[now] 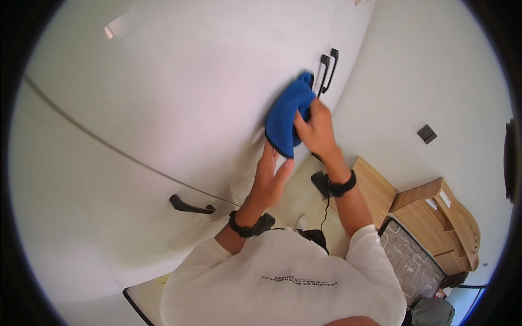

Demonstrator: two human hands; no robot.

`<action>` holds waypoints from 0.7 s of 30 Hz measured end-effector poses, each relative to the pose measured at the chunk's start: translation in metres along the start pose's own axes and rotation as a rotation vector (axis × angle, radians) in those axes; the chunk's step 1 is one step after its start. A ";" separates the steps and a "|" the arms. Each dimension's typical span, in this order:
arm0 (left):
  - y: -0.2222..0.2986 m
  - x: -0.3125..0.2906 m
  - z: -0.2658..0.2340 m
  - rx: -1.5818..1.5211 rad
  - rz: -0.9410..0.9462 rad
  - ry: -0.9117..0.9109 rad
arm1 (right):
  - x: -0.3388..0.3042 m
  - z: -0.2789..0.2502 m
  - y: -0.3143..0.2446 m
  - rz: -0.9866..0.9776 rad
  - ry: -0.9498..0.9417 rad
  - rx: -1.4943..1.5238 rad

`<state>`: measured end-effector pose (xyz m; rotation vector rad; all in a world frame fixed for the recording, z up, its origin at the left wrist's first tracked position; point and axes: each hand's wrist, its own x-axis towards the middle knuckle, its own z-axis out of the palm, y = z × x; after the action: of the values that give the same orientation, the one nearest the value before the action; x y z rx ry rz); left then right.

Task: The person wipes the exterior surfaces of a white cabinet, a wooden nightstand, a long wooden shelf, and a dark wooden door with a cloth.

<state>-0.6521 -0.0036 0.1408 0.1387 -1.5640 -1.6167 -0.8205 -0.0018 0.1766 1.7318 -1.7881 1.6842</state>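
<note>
A blue cloth [284, 115] with a dark edging is bunched up against the glossy white cabinet door [179, 98]. My right hand [318, 129] is closed on the cloth's right side, with some fingertips hidden in its folds. Just below, my left hand [267, 176] reaches up with its fingers stretched out and its thumb apart. Its fingertips meet the cloth's lower edge and are partly hidden by it. Beside the top of the cloth are two black door handles [325, 73], close to my right hand.
Another black handle [191, 205] sits at the lower left, below a long dark seam between doors. To the right, a wall carries a dark switch plate [427, 133]. A wooden headboard [443, 217] and a grey patterned mattress [410, 261] stand at the lower right.
</note>
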 end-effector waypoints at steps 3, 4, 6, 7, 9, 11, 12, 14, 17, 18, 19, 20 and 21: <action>0.004 0.046 0.020 0.010 0.034 -0.013 | 0.047 -0.028 0.011 -0.045 0.037 -0.181; 0.006 0.062 0.026 0.034 0.059 -0.020 | 0.061 -0.035 0.017 -0.063 0.061 -0.269; 0.004 0.087 0.039 -0.030 0.022 -0.006 | 0.073 -0.045 0.030 -0.084 0.093 -0.344; -0.001 0.095 0.043 -0.032 -0.022 0.028 | 0.073 -0.047 0.039 -0.046 0.085 -0.378; -0.012 0.105 0.048 -0.024 -0.064 0.064 | 0.075 -0.050 0.051 -0.009 0.081 -0.400; -0.035 0.105 0.046 0.022 -0.107 0.115 | 0.067 -0.049 0.057 0.075 0.062 -0.333; -0.043 0.104 0.045 0.027 -0.114 0.119 | 0.065 -0.050 0.058 0.081 0.058 -0.327; -0.057 0.104 0.048 0.065 -0.042 0.164 | 0.069 -0.054 0.057 0.148 0.026 -0.282; -0.066 0.104 0.049 0.114 -0.039 0.153 | 0.072 -0.055 0.065 0.229 -0.030 -0.231; -0.068 0.106 0.048 0.124 -0.042 0.158 | 0.076 -0.054 0.069 0.230 -0.033 -0.220; -0.071 0.105 0.049 0.140 -0.066 0.138 | 0.078 -0.054 0.073 0.241 -0.026 -0.185; -0.074 0.103 0.049 0.157 -0.089 0.116 | 0.078 -0.053 0.077 0.252 -0.018 -0.151; -0.074 0.098 0.048 0.160 -0.102 0.121 | 0.077 -0.053 0.077 0.290 -0.047 -0.047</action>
<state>-0.7788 -0.0401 0.1326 0.4008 -1.6135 -1.5292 -0.9340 -0.0308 0.2064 1.5666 -2.1704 1.6969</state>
